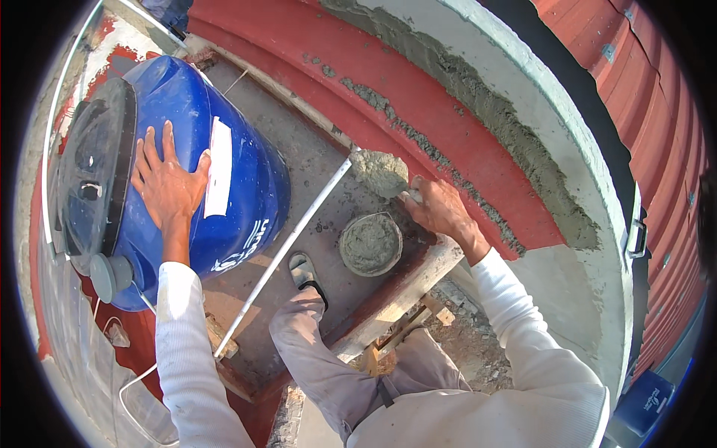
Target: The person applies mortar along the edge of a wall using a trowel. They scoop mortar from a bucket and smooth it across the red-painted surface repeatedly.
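My left hand lies flat with fingers spread on the side of a large blue water tank, which has a dark lid. In my right hand is the handle of a trowel, the fingers wrapped round it. A lump of wet grey mortar covers the trowel's blade, so little of the metal shows. Below the trowel stands a round bucket filled with mortar. Rough fresh mortar runs along the curved wall on the right.
A white pipe slants between the tank and the bucket. My sandalled foot stands on the ledge, above a beam and rubble. Spilled mortar dots the red curved surface. Red corrugated roofing lies beyond the wall.
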Tool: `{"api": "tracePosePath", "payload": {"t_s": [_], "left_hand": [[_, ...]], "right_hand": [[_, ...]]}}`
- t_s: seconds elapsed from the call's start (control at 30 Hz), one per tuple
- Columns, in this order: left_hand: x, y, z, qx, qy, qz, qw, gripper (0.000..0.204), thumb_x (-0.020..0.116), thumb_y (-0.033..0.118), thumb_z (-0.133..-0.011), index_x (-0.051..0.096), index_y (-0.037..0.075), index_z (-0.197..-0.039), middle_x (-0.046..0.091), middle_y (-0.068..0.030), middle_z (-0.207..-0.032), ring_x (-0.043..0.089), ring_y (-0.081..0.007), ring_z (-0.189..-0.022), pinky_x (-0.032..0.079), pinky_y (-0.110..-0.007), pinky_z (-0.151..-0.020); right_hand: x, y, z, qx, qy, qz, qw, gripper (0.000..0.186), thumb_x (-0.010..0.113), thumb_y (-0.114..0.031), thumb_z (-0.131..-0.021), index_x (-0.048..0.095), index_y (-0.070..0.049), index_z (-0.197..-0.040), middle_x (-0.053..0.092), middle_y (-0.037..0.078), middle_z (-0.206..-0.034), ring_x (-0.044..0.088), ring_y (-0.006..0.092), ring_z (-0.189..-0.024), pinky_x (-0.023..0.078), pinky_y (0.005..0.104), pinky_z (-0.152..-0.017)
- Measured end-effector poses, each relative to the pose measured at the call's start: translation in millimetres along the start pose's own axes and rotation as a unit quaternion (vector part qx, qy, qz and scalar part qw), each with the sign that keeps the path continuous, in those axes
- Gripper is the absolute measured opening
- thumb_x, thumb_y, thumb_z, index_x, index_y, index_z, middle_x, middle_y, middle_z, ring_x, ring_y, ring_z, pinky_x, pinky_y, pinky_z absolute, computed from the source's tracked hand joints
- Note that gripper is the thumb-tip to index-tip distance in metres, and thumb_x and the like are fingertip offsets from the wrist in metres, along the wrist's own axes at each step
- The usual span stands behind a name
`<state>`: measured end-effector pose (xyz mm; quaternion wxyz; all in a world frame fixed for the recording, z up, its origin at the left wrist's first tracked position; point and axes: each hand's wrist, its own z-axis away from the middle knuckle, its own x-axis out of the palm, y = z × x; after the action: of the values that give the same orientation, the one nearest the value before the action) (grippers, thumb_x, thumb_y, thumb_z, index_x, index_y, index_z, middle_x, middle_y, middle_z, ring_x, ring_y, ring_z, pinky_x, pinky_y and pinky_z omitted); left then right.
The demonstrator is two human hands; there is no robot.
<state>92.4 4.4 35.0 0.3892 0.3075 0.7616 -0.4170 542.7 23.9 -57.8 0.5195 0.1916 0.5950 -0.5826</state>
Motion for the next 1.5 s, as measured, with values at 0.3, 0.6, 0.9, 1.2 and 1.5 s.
{"api": "tracePosePath", "payload": {"t_s": [0.3,0.6,0.9,1.2,1.5], "left_hand": [[-4,2,2,-0.009,-0.012,0.026,1.0,0.087,0.07,0.059,-0.089,0.039,0.027,-0.164,0.038,-0.0075,-0.168,0.029,-0.0298,-0.158,0.026,-0.051,-0.126],[-5,-3,-1,-0.025,0.001,0.078,0.997,0.082,0.069,0.06,-0.09,0.046,0.024,-0.16,0.04,-0.0078,-0.166,0.03,-0.0282,-0.156,0.025,-0.05,-0.126],[-8,-2,-1,-0.028,-0.015,0.082,0.996,0.083,0.067,0.06,-0.092,0.042,0.023,-0.162,0.038,-0.0068,-0.167,0.029,-0.0266,-0.157,0.024,-0.049,-0.128],[-4,0,-1,-0.029,-0.004,0.061,0.998,0.084,0.069,0.061,-0.09,0.044,0.024,-0.161,0.04,-0.007,-0.166,0.03,-0.0282,-0.157,0.024,-0.05,-0.127],[-1,4,-2,-0.024,0.003,0.022,0.999,0.084,0.068,0.068,-0.089,0.045,0.03,-0.161,0.042,-0.003,-0.166,0.032,-0.026,-0.156,0.028,-0.049,-0.127]], "right_hand": [[-105,-71,-31,-0.101,-0.042,-0.027,0.994,0.029,0.072,-0.024,-0.091,0.072,0.002,-0.104,0.072,0.024,-0.082,0.07,0.0441,-0.084,0.053,0.0522,-0.081],[-101,-48,-28,-0.09,-0.021,0.013,0.996,0.024,0.071,-0.021,-0.087,0.071,0.002,-0.095,0.066,0.022,-0.074,0.065,0.0385,-0.067,0.051,0.049,-0.067],[-103,-29,-16,-0.038,-0.017,0.017,0.999,0.024,0.069,-0.023,-0.089,0.071,0.0,-0.094,0.067,0.022,-0.072,0.066,0.0406,-0.07,0.051,0.0496,-0.07],[-104,-50,-29,-0.011,-0.009,0.022,1.0,0.034,0.067,-0.021,-0.092,0.073,0.001,-0.116,0.071,0.024,-0.078,0.071,0.0432,-0.085,0.053,0.0527,-0.088],[-100,-28,-2,-0.076,0.008,0.01,0.997,0.024,0.069,-0.02,-0.09,0.072,0.001,-0.102,0.071,0.024,-0.08,0.069,0.0439,-0.078,0.054,0.0528,-0.075]]}}
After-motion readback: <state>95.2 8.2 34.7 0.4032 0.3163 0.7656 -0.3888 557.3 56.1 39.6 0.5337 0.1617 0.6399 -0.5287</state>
